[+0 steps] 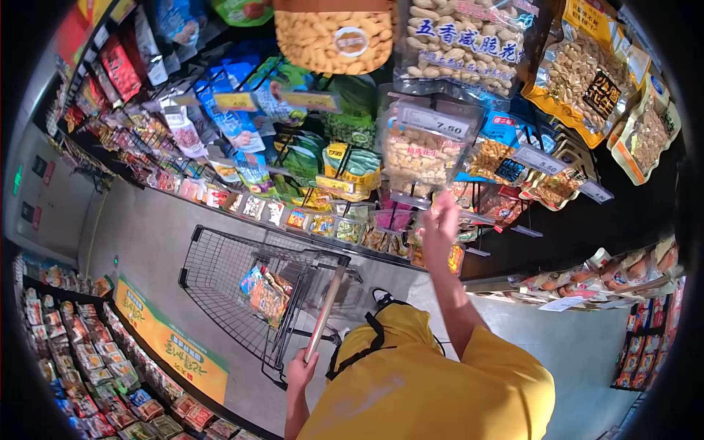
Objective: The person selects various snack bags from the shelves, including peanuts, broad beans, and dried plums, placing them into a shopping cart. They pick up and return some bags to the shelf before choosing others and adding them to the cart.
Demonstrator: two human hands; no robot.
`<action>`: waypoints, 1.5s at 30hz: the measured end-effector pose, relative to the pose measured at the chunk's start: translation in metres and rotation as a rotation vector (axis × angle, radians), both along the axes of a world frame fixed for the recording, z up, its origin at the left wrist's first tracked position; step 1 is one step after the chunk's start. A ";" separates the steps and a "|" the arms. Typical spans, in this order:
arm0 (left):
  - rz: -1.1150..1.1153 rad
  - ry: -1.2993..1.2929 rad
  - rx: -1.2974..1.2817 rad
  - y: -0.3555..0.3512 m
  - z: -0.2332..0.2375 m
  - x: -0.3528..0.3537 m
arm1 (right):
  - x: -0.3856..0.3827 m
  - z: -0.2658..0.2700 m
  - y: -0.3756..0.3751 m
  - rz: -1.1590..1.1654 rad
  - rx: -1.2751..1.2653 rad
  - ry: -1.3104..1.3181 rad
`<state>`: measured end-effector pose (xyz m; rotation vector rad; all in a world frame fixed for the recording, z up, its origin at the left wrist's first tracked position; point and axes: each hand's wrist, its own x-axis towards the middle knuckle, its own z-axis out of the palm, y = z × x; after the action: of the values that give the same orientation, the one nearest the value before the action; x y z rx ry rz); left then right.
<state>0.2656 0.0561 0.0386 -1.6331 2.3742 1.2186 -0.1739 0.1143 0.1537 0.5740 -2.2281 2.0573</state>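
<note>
My left hand (pixel 301 369) is closed around the handle (pixel 327 312) of a wire shopping cart (pixel 220 268). In the cart lie a few snack bags (pixel 265 295), one with a blue corner. My right hand (pixel 441 224) is raised to the hanging snack display, its fingers blurred and pointing up. The fingertips are right at the lower corner of a clear bag of peanuts (pixel 419 158), which hangs behind a 7.50 price tag (pixel 434 122). I cannot tell whether the fingers grip it.
Larger peanut bags (pixel 466 44) hang above, with yellow bags (pixel 587 73) to the right. Green and blue snack packs (pixel 282 99) fill the hooks on the left. Lower left stands a shelf of small packets (pixel 95 367) with a yellow banner (pixel 172 341). Grey floor (pixel 147 235) surrounds the cart.
</note>
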 end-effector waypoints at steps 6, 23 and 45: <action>0.030 -0.097 -0.088 -0.010 -0.010 -0.014 | -0.093 0.034 0.018 -0.181 0.168 0.275; 0.084 -0.232 -0.272 -0.017 -0.012 -0.051 | -0.109 0.017 0.028 0.366 -0.043 0.054; 0.158 -0.184 -0.268 -0.011 -0.004 -0.088 | -0.094 0.072 0.009 0.617 -0.043 0.726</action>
<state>0.1773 0.0452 0.0347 -1.9450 2.4152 0.7491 -0.2682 0.1236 0.2256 1.8265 -1.6801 1.6423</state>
